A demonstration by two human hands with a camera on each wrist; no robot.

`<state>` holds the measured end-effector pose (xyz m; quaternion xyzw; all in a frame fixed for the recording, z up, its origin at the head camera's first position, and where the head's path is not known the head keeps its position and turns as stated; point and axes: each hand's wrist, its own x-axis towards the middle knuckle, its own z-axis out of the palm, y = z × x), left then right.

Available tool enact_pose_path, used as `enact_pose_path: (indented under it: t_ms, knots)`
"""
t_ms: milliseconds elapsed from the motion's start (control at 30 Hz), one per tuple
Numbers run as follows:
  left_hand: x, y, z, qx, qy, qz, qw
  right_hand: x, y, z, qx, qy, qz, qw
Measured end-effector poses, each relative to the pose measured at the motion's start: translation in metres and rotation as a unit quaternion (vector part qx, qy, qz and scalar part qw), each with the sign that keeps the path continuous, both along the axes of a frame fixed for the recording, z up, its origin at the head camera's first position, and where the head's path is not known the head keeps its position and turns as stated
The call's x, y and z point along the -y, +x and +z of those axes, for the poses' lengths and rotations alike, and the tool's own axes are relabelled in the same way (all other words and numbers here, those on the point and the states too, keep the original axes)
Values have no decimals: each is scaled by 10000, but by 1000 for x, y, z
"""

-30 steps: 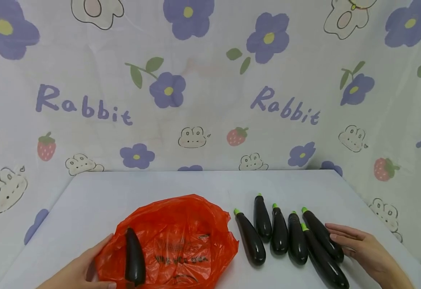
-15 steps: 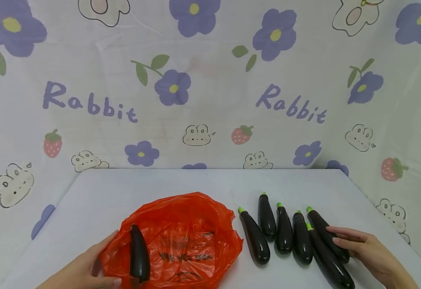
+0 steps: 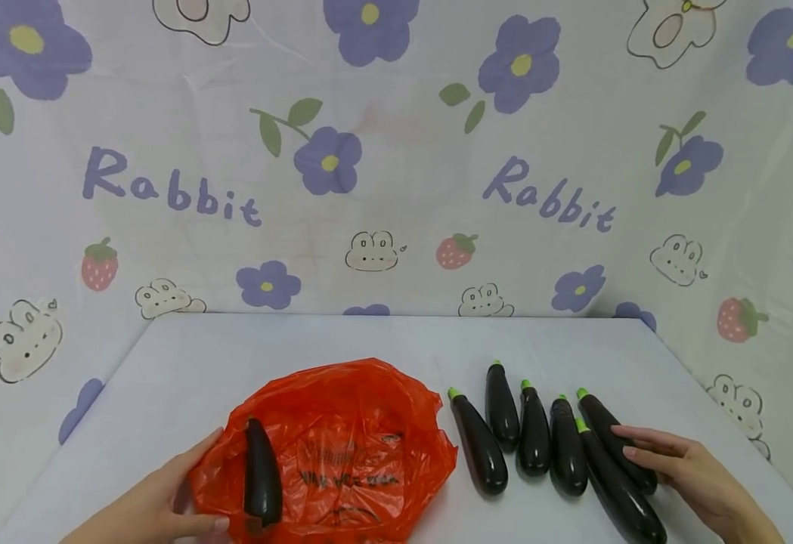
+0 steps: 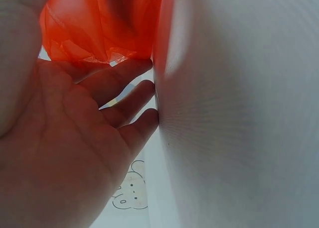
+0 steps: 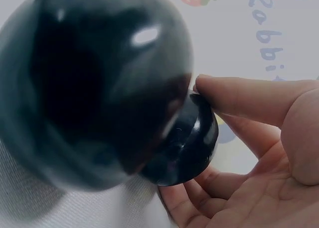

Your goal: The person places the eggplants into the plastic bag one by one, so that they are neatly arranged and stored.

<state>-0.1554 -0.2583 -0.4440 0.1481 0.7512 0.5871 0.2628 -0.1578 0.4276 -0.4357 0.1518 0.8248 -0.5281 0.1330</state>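
Note:
A black eggplant (image 3: 263, 472) lies in the left part of an open red plastic bag (image 3: 362, 453). At the bag's left rim is my left hand (image 3: 154, 491), its thumb against the near edge; the left wrist view shows its fingers (image 4: 119, 83) extended beside the bag, tips low at the tabletop. My right hand (image 3: 702, 476) holds the rightmost eggplant (image 3: 617, 442) from its right side. Thumb and fingers lie on opposite sides of that dark eggplant (image 5: 199, 133) in the right wrist view, behind a larger, nearer one (image 5: 99, 88).
Several more black eggplants with green stem ends, one of them (image 3: 481, 446) nearest the bag, lie between the bag and my right hand on the white table (image 3: 301, 340). A patterned cloth (image 3: 396, 189) hangs behind and at both sides.
The head view has shifted slightly, so everything sits a little differently in the picture. Both hands, the bag and the eggplants keep about the same places relative to one another.

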Motion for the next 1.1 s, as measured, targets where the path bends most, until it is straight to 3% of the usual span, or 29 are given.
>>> enact_pose_path:
  t_ms: [433,767,1100]
  knots:
    - [1,-1,-1,-222,-110,-80,9997,1,-1,5,-61,-86,-128,9999]
    - [1,0,0,-195,-115,-13,9997,-5,0,6,99,-388,-350,9986]
    - [-1,0,0,-205,-96,9,9997,-8,1,8,47,-544,-319,9980]
